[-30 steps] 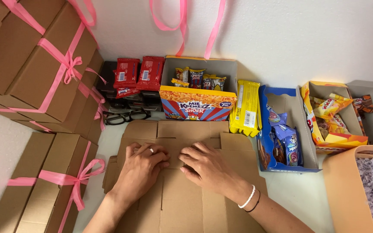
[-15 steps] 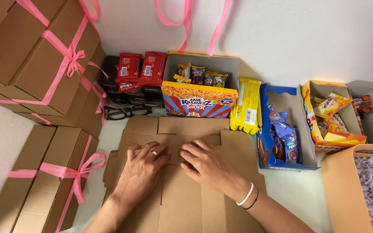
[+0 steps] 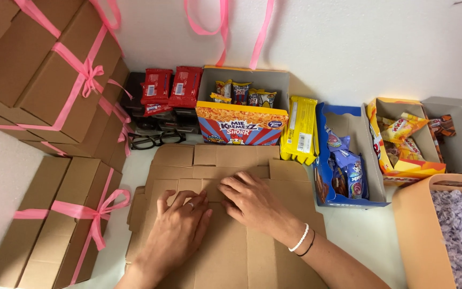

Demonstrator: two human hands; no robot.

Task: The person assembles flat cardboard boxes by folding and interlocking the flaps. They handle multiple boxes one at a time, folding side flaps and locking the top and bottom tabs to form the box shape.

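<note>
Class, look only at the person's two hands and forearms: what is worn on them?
The left hand has a thin ring on one finger. The right hand has two slim bands at the wrist, a white bracelet and a black one. Both forearms are bare, with no sleeves or gloves.

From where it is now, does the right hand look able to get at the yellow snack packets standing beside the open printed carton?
Probably yes. The right hand rests flat on the unfolded brown cardboard sheet, and the yellow snack packets stand just beyond its far edge with nothing between.
</note>
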